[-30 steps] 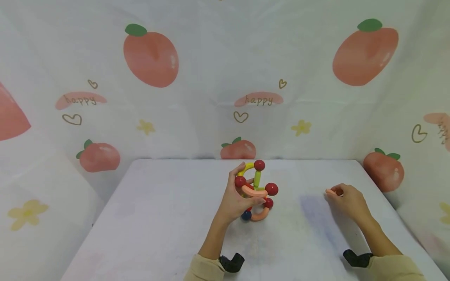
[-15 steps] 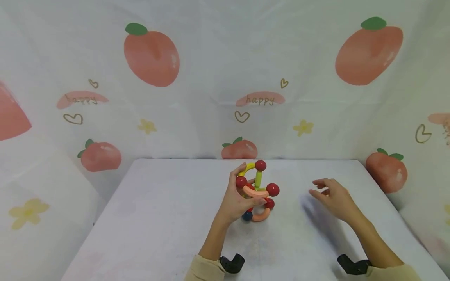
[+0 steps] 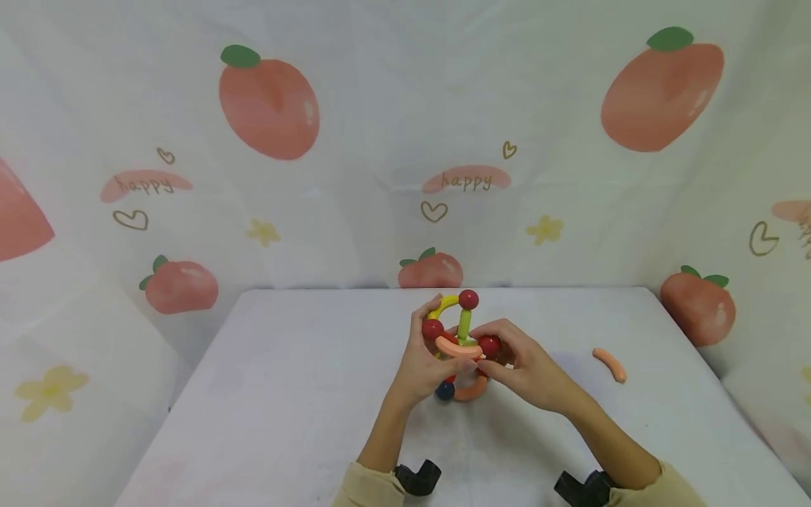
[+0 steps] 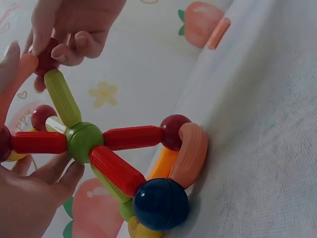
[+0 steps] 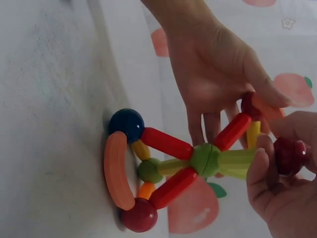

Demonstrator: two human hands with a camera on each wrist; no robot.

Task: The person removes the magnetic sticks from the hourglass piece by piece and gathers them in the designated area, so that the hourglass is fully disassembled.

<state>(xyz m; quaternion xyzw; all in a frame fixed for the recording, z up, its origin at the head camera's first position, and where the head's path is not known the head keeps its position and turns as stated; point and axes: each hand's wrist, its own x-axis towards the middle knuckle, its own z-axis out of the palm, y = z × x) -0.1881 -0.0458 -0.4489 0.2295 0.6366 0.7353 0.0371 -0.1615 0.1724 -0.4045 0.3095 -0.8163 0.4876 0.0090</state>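
A toy frame of magnetic balls and rods (image 4: 85, 142) stands near the middle of the table, its base on the surface. My left hand (image 3: 421, 366) grips its upper left side, with the thumb by a peach curved rod (image 3: 457, 348). From the right, the fingers of my right hand (image 3: 535, 370) pinch a dark red ball (image 5: 290, 155) at the end of a green rod (image 4: 63, 98). In the right wrist view, red rods fan out from a green centre ball (image 5: 205, 159). Low on the frame sit a blue ball (image 4: 161, 204) and another peach curved rod (image 5: 118, 171).
One loose peach curved rod (image 3: 610, 365) lies on the white table (image 3: 285, 394), right of the frame. Behind the table hangs a cloth (image 3: 374, 105) printed with fruit. Black wrist mounts (image 3: 418, 477) sit at both sleeves.
My right hand has let go of the loose curved rod on the right and moved left to the frame, where it now pinches the red ball. My left hand stays put.
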